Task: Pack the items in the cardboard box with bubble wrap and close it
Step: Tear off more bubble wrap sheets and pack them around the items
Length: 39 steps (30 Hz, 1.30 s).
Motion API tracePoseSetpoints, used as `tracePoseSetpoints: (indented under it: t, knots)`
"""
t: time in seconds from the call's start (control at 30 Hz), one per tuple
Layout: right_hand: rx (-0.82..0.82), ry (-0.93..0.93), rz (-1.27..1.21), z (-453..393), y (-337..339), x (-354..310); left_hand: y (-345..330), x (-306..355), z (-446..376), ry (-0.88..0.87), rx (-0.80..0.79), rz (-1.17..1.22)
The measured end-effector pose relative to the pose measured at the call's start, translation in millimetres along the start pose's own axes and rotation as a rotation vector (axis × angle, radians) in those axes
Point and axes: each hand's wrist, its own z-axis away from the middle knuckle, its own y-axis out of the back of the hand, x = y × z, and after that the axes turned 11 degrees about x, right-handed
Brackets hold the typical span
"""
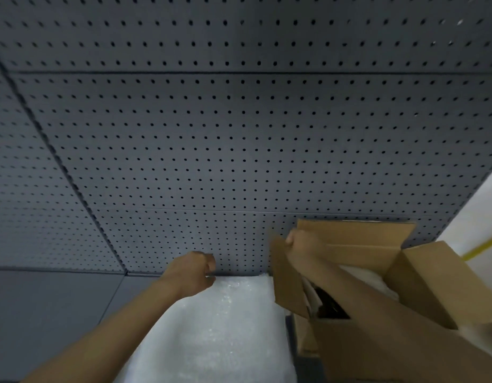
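Note:
An open cardboard box (422, 275) stands at the lower right with its flaps up. My right hand (297, 240) grips the top edge of the box's left flap (287, 283). Inside the box I see something dark (332, 306) and white wrap (377, 283); what the dark item is I cannot tell. A sheet of white bubble wrap (220, 327) lies flat left of the box. My left hand (195, 272) is closed at the sheet's far edge, pinching it where it meets the wall.
A dark grey pegboard wall (211, 134) fills most of the view behind the work surface. The grey table top (45, 313) extends to the left. A white surface with a yellow line (482, 247) shows at the far right.

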Motion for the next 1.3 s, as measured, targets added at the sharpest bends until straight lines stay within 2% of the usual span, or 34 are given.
tracePoseSetpoints:
  t: [0.1, 0.17, 0.4, 0.6, 0.93, 1.03, 1.17, 1.3]
  knots:
    - [0.143, 0.149, -0.039, 9, -2, -37, 9, -26, 1, -0.023, 0.003, -0.001]
    - [0.165, 0.194, -0.051, 17, -7, -62, 14, -47, 3, -0.044, -0.007, 0.009]
    - [0.051, 0.183, 0.051, 52, -50, -135, 15, -125, 15, -0.092, -0.013, -0.034]
    - [-0.164, 0.175, 0.094, 76, -97, -141, -15, -156, 32, -0.027, -0.128, 0.017]
    - [-0.545, -0.006, 0.26, 110, -203, -80, -110, -140, 40, -0.022, -0.257, 0.07]
    - [-0.479, 0.022, 0.227, 121, -224, -77, -134, -141, 48, 0.008, -0.238, 0.095]
    - [-0.405, 0.116, 0.173, 131, -242, -94, -145, -164, 66, 0.036, -0.155, 0.013]
    - [-0.353, 0.067, 0.053, 138, -256, -120, -138, -192, 74, 0.103, -0.146, 0.015]
